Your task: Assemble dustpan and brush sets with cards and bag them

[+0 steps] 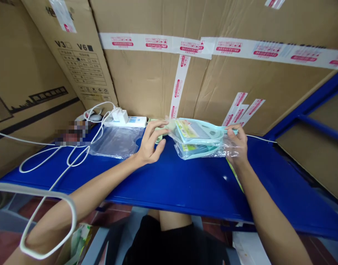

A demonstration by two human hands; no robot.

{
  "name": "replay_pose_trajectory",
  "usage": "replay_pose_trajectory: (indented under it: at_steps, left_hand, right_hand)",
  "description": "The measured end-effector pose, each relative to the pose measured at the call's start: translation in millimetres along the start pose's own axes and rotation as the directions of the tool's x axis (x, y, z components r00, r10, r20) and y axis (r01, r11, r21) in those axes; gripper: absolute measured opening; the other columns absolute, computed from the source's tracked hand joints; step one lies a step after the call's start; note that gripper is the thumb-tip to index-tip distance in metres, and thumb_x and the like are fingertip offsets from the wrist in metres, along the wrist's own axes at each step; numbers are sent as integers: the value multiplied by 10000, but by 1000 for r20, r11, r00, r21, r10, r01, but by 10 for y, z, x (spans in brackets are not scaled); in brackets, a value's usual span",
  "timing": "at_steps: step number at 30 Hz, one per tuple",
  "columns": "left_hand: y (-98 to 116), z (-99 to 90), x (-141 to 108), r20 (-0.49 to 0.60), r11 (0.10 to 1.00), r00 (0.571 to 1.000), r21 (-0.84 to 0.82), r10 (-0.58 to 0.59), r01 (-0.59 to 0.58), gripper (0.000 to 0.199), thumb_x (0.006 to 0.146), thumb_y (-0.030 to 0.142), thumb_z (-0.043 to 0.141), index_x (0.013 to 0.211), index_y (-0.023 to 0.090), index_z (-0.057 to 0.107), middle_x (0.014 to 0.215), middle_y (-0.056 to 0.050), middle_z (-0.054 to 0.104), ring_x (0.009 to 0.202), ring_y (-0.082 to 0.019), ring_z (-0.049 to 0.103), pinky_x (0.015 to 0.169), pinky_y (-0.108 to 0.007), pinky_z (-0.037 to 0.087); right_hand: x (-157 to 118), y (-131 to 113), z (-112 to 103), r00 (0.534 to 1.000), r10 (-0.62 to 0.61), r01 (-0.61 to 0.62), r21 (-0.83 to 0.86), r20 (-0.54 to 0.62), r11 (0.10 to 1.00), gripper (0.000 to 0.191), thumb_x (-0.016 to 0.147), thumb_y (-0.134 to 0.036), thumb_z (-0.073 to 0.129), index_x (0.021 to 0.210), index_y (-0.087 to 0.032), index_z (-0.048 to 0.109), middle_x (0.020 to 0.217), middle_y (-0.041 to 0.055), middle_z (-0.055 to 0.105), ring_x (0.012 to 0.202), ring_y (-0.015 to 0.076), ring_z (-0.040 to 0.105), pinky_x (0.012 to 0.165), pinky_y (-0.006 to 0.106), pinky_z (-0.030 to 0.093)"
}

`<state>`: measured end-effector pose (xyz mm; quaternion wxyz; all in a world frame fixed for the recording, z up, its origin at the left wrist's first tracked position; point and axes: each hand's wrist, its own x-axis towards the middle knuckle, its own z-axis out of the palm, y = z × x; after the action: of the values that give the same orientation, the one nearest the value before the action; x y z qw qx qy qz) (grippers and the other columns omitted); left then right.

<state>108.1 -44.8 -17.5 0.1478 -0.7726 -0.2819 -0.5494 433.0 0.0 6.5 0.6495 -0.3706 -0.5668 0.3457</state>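
My right hand [237,141] is closed around the handle end of a light-blue plastic tool [207,129] with a triangular frame, a grey panel and a yellow-green label. A clear plastic bag [199,152] wraps the lower part, where a second, similar light-blue tool [196,149] shows through. My left hand [152,143] is beside the bag's left end, fingers curved and apart, fingertips close to the loose film. Whether they touch the film is hard to make out. Behind these fingers sits a small pale-green item [159,138], mostly hidden.
A blue table [171,184] spans the front, backed by large taped cardboard boxes [146,81]. On the left lie an empty clear bag [116,141], a white power strip [137,121] and looped white cables [69,162]. A blue metal bar [304,99] slants up at right.
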Motion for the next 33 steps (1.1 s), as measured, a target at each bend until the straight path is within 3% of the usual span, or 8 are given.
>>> replay_pose_trajectory:
  at_steps: [5,10,14,19,22,26,33]
  left_hand:
    - [42,12,7,-55,1000,998,1,16,-16,253,1068,265,453,1310,284,521,1303,-121,601,1182,-280,646,987,-525,584]
    - [-5,17,-19,-116,995,988,36,98,-94,276,1022,289,530,1294,315,493,1319,-115,585,1207,-299,624,1001,-564,568]
    - [-91,5,-87,63,985,985,59,159,-162,246,997,344,549,1240,347,586,1463,-103,562,1326,-330,587,1034,-595,554]
    - [-92,-16,-102,305,970,930,60,206,-235,269,948,524,618,1045,318,761,1443,-108,619,1342,-369,581,1075,-650,530]
    - [-36,-10,-73,226,965,941,25,251,-263,294,998,486,567,991,270,767,1430,-141,608,1324,-358,589,1050,-626,566]
    - [-8,42,-39,12,980,981,-54,192,-191,151,1031,204,556,1078,198,699,1379,-179,583,1259,-292,628,986,-510,615]
    - [-119,141,-57,133,972,963,-30,236,-234,61,1045,230,628,1067,195,673,1299,-172,659,1146,-281,687,905,-472,609]
  right_hand:
    - [32,38,-66,999,-38,38,-41,-1,998,418,799,-621,733,912,-289,506,778,-29,537,616,175,558,595,326,492]
    - [18,43,-57,1000,-12,12,-51,-10,999,382,791,-577,734,912,-292,511,773,-28,531,653,192,594,639,352,524]
    - [-3,45,-28,999,37,-37,-20,2,999,375,764,-546,766,893,-280,536,787,-18,555,703,205,633,666,356,547]
    - [-1,74,-37,996,88,-88,26,1,996,407,727,-554,813,882,-280,554,769,-30,558,613,175,580,593,326,520]
    - [13,108,-68,996,84,-86,102,21,991,398,735,-524,851,873,-270,578,791,-34,573,597,147,558,575,298,495]
    - [28,162,-95,998,49,-54,172,30,984,391,739,-512,899,853,-265,618,791,-32,582,624,138,570,584,276,494]
    - [17,211,-86,997,32,-45,216,66,975,353,757,-501,932,848,-269,682,795,-14,619,658,143,583,585,261,498]
